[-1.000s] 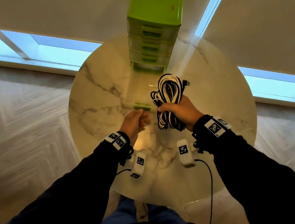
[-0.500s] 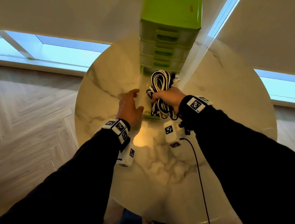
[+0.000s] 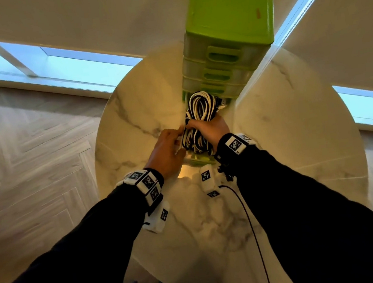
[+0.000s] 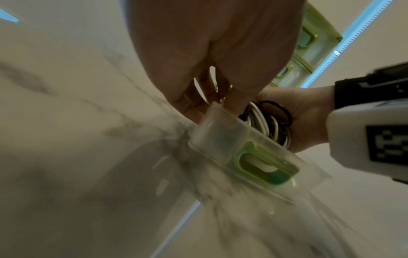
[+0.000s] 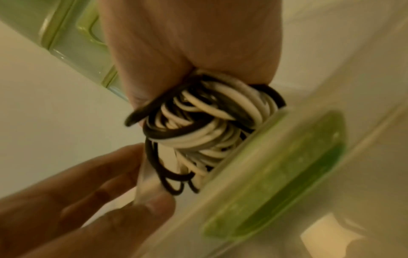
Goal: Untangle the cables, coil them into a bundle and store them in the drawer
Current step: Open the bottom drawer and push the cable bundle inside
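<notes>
A coiled bundle of black and white cables (image 3: 200, 106) sits partly inside the pulled-out bottom drawer (image 3: 197, 160) of a green drawer unit (image 3: 227, 42). My right hand (image 3: 210, 129) grips the bundle round its middle. In the right wrist view the loops (image 5: 209, 125) hang below the fist, against the drawer's front with its green handle (image 5: 276, 165). My left hand (image 3: 169, 145) is at the drawer's left front corner. Its thumb and fingers (image 5: 123, 188) pinch the translucent side wall. The left wrist view shows the drawer (image 4: 225, 139) with the cables (image 4: 264, 122) behind its front.
The unit stands at the far side of a round marble table (image 3: 130, 115). Its upper drawers (image 3: 219, 57) are closed. A thin black wire (image 3: 245, 207) trails from my right wrist across the table. Herringbone floor lies to the left, low windows behind.
Both hands have moved forward to the drawer. The bundle has come down from above the drawer into it. The left hand, open beside the drawer half a second ago, now pinches its wall.
</notes>
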A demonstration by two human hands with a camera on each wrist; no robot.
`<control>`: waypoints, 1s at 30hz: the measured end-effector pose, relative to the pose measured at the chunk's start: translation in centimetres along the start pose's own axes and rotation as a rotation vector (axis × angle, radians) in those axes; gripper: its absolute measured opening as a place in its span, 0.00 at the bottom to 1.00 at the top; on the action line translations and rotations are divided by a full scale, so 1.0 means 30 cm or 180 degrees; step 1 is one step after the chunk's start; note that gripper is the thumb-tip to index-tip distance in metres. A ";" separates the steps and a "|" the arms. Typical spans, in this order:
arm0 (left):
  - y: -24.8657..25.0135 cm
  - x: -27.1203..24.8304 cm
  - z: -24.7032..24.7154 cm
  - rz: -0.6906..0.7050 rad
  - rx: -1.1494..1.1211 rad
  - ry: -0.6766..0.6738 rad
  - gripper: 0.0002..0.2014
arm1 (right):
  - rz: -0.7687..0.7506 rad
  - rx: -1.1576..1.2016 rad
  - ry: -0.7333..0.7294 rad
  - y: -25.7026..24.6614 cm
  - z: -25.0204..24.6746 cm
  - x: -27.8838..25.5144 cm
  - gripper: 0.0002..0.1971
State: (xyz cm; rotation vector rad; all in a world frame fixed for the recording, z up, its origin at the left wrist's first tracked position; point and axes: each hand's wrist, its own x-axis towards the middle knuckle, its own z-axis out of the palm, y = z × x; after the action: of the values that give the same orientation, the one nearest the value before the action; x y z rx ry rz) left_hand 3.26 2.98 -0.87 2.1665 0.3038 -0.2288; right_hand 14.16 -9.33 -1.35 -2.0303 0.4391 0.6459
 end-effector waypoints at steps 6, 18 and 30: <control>0.076 0.062 -0.079 0.0769 -0.0065 0.0345 0.24 | -0.0385 -0.0244 -0.0079 -0.017 -0.054 -0.056 0.34; 0.167 0.270 0.001 0.0993 0.0922 -0.0419 0.22 | -0.0634 -0.1174 -0.0334 0.043 -0.086 -0.083 0.43; 0.197 0.270 0.022 0.0632 0.1003 -0.0399 0.21 | -0.1965 -0.1838 -0.0148 0.075 -0.112 -0.126 0.43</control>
State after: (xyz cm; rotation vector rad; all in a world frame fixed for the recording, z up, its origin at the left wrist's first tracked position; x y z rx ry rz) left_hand 12.73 0.20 1.11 2.4607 -0.0226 -0.3152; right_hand 10.81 -13.16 0.85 -2.5036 -0.4535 0.4550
